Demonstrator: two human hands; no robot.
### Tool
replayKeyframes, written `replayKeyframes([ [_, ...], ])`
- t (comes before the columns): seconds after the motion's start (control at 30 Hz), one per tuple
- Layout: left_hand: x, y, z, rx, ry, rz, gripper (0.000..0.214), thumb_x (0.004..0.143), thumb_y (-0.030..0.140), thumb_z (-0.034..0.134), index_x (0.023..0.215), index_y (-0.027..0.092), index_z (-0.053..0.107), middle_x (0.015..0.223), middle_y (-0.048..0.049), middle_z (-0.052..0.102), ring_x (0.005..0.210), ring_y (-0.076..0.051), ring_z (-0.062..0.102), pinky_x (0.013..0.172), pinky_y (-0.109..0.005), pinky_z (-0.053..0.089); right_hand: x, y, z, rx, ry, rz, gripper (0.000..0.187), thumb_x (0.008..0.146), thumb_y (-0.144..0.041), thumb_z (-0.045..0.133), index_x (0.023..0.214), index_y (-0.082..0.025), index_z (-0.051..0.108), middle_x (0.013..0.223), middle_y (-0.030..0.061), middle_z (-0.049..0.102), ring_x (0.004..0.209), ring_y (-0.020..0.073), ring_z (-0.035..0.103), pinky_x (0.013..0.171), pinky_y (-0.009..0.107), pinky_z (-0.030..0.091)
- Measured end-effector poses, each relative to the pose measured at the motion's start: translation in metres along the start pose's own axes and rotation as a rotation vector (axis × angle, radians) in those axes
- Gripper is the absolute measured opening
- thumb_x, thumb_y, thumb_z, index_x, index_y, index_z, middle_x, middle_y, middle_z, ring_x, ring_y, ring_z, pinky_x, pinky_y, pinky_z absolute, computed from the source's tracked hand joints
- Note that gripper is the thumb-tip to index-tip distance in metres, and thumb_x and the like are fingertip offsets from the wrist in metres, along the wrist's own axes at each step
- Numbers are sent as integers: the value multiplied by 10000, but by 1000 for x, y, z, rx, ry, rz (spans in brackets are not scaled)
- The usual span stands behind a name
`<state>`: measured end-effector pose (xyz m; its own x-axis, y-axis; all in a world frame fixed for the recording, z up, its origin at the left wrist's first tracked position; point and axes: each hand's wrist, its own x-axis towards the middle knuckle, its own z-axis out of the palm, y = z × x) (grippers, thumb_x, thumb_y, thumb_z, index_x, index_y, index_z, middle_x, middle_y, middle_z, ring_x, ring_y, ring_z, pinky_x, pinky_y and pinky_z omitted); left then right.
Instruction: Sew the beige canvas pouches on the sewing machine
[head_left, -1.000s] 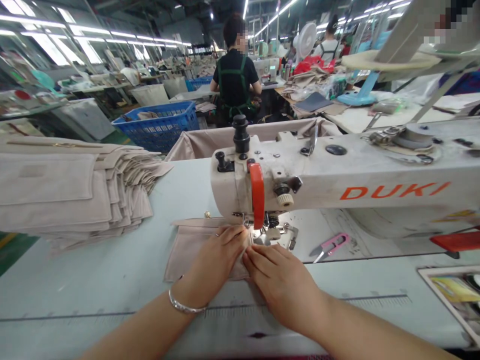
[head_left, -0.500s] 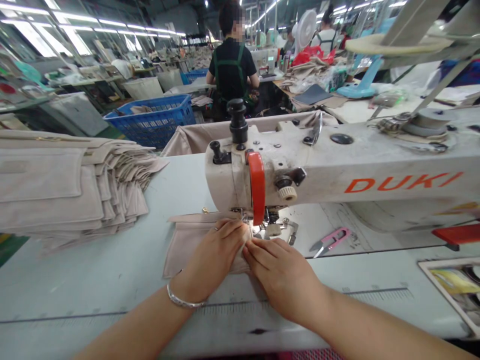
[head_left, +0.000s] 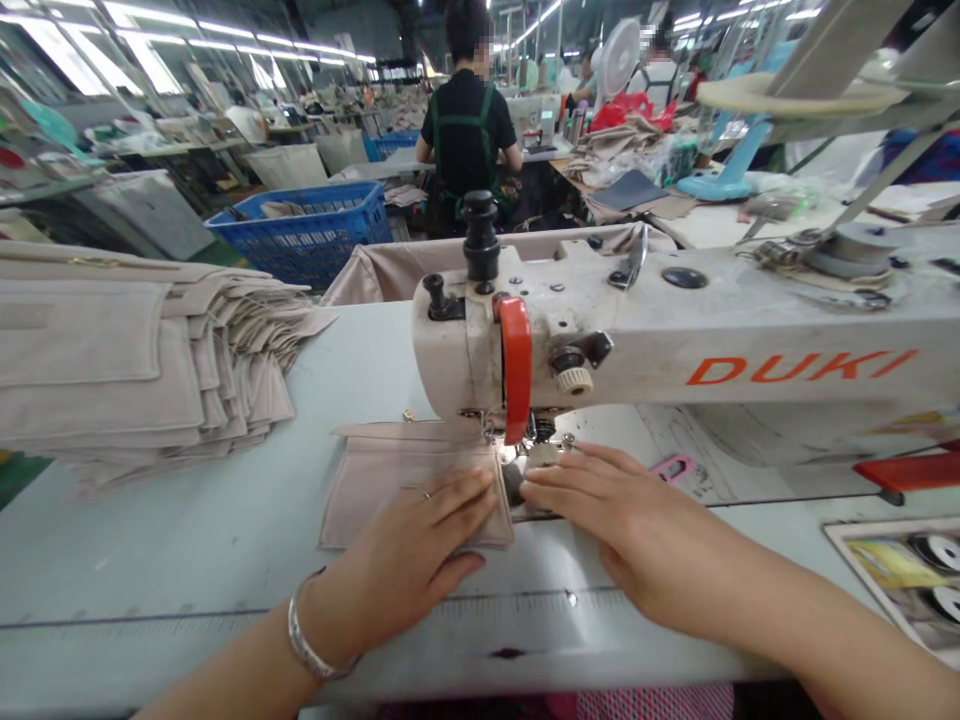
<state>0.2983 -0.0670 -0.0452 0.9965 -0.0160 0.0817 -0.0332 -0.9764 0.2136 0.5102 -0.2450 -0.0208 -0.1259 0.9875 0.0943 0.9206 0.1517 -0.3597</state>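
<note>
A beige fabric piece [head_left: 375,480] lies flat on the pale table, its right edge beside the needle area of the sewing machine [head_left: 637,330]. On top of that fabric rests my left hand [head_left: 431,525], fingers stretched out and thumb apart, with a ring and a silver bracelet. My right hand [head_left: 622,520] is just right of the fabric, its outstretched fingers over the metal plate near the presser foot. Nothing shows in its grip. Behind it, pink thread snips [head_left: 673,468] are partly hidden.
A tall stack of beige fabric pieces [head_left: 112,370] sits at the left. Past the table stand a blue basket [head_left: 300,235] and a beige cloth-lined bin [head_left: 397,272]. A tray with bobbins [head_left: 911,570] lies at the right. Ahead, a person [head_left: 466,120] works with their back to me.
My right hand has moved right, off the fabric and partly over the snips. My left hand has slid down and flattened out on the fabric, which has hardly shifted.
</note>
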Motion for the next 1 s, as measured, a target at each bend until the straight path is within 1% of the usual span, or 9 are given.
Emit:
replayKeyframes([
  [0.07,0,5,1,13,16,15,475,958,146,476,1430,174,425,1482,-80,478,1377,-203,434,1147,-385,411,5,11,2,-82,33,39,481,824,-24,551,1253,-241,558,1280,32,616,1229,250,511,1040,462,397],
  [0.17,6,12,3,-8,83,-17,504,873,53,452,1372,119,479,1403,-109,545,1329,-240,471,1139,-433,415,25,22,21,-196,206,189,143,872,-203,662,1006,-178,619,1061,90,651,1005,278,584,833,407,490],
  [0.27,13,12,4,-123,123,-104,459,877,63,439,1312,162,548,1323,-93,590,1240,-246,531,1097,-468,450,40,24,38,-261,357,281,185,890,-326,671,923,-159,599,962,108,636,854,256,593,683,355,484],
  [0.33,12,7,3,-223,131,-140,438,918,80,412,1308,209,564,1334,-70,586,1246,-226,530,1098,-460,450,38,21,43,-253,382,229,170,920,-325,625,867,-167,591,881,87,616,790,236,579,632,337,456],
  [0.47,6,-4,1,-379,125,-185,472,902,51,407,1301,242,573,1351,-30,598,1271,-182,535,1136,-421,422,22,11,41,-74,364,38,156,956,-261,529,857,-170,608,829,60,603,778,213,557,670,340,450],
  [0.57,4,-2,0,-353,143,-202,507,824,30,465,1271,238,587,1325,-26,616,1257,-190,550,1131,-421,427,17,7,39,51,311,-55,150,954,-215,503,942,-155,640,909,73,647,861,211,581,761,358,475],
  [0.7,6,6,2,-219,158,-184,448,866,228,648,1306,239,560,1358,-57,590,1261,-230,545,1098,-439,459,19,9,40,120,277,-130,202,911,-131,499,1026,-164,662,1017,70,679,932,202,604,813,367,488],
  [0.83,6,7,8,-141,185,-98,312,986,191,482,1284,219,566,1313,-44,631,1222,-187,580,1066,-391,495,19,10,40,150,278,-144,245,887,-104,500,1052,-179,665,1048,58,689,946,191,614,835,367,497],
  [1.0,12,7,9,-65,220,-118,385,937,136,492,1319,169,531,1340,-97,597,1244,-238,554,1071,-455,487,19,5,40,118,230,-205,253,888,-126,531,1099,-190,654,1020,61,688,954,196,615,844,369,499],
])
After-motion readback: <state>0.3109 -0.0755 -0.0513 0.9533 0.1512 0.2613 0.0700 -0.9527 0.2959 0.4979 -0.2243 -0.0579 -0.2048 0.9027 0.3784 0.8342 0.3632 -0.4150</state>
